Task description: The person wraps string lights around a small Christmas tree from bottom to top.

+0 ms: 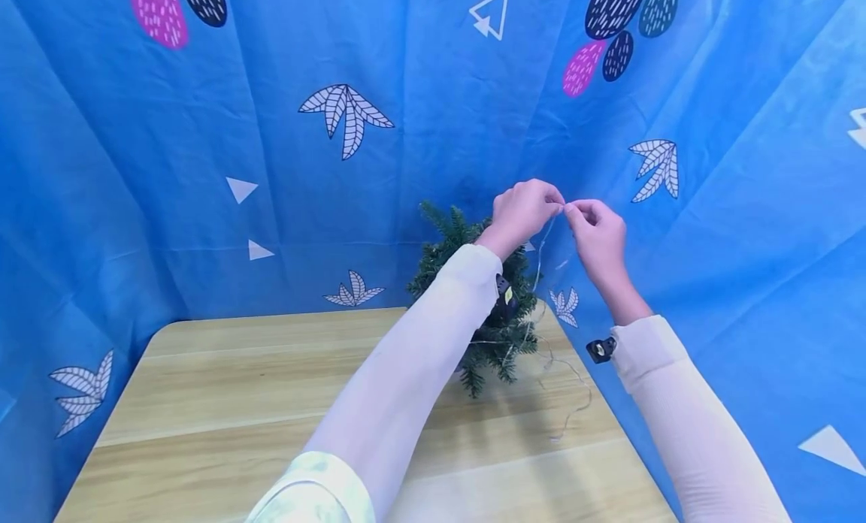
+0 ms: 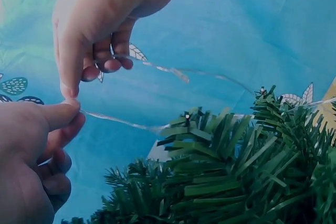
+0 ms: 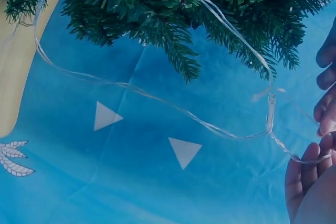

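Observation:
Fingertip to fingertip, my left hand [image 1: 524,211] and right hand [image 1: 598,237] meet above the right side of a small artificial Christmas tree [image 1: 433,260]. Both pinch a thin, clear string-light wire [image 1: 540,260]. In the left wrist view, the left hand [image 2: 23,156] holds it between thumb and forefinger, against the tip of the right hand [image 2: 107,19]; a second strand passes by the right hand's other fingers. The right wrist view shows twisted wire [image 3: 178,107] with a clear sleeve [image 3: 271,113], running from the tree [image 3: 178,40] towards the fingers. My left forearm hides part of the tree.
The tree stands on a light wooden table [image 1: 257,388], near its back right corner. A loose length of wire [image 1: 587,395] trails over the table's right side. Blue patterned cloth [image 1: 203,132] hangs behind and on both sides.

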Tool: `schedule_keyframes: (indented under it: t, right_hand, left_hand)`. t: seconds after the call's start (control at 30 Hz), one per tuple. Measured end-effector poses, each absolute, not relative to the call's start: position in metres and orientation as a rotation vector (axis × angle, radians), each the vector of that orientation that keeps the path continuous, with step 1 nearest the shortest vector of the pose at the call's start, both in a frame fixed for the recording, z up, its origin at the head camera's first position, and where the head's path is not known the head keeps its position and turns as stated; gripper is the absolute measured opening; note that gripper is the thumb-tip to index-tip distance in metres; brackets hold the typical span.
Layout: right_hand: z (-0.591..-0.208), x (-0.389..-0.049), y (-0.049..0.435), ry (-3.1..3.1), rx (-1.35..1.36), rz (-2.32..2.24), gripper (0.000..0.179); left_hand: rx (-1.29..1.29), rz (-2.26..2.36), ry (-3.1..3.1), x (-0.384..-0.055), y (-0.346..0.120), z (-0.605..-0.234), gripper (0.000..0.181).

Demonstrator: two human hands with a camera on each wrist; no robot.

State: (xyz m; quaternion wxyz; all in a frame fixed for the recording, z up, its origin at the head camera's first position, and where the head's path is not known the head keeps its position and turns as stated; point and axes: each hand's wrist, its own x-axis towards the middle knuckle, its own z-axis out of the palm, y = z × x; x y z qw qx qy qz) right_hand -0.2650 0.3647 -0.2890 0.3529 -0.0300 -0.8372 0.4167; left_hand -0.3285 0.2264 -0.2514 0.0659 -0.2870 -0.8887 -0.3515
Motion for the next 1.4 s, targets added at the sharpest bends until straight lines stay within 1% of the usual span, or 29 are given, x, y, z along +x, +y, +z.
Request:
schedule_keyframes:
  t: [0.3, 0.63, 0.9, 1.17, 1.4]
  right_hand:
    - [-0.296, -0.242, 0.369, -2.182, -0.095, 1.114, 0.041]
    - [-0.305, -0.209, 0.372, -2.173, -0.090, 1.152, 0.039]
    - [-0.317, -0.191, 0.370, -2.204, -0.132, 1.143, 0.037]
    - [-0.326, -0.167, 0.365, -2.203, -0.175, 1.128, 0.032]
    - [-0.333, -0.144, 0.358, -2.214, -0.177, 1.096, 0.034]
  left_hand:
    - [-0.837, -1.152, -2.656, -0.334, 0.233, -0.253, 0.021]
    - [-0.726, -1.299, -2.619, -0.339, 0.240, -0.250, 0.020]
    - [-0.722, -1.405, -2.596, -0.344, 0.248, -0.252, 0.019]
    - [-0.680, -1.448, -2.590, -0.355, 0.245, -0.254, 0.020]
    - [-0.648, -1.471, -2.581, -0.365, 0.241, -0.250, 0.021]
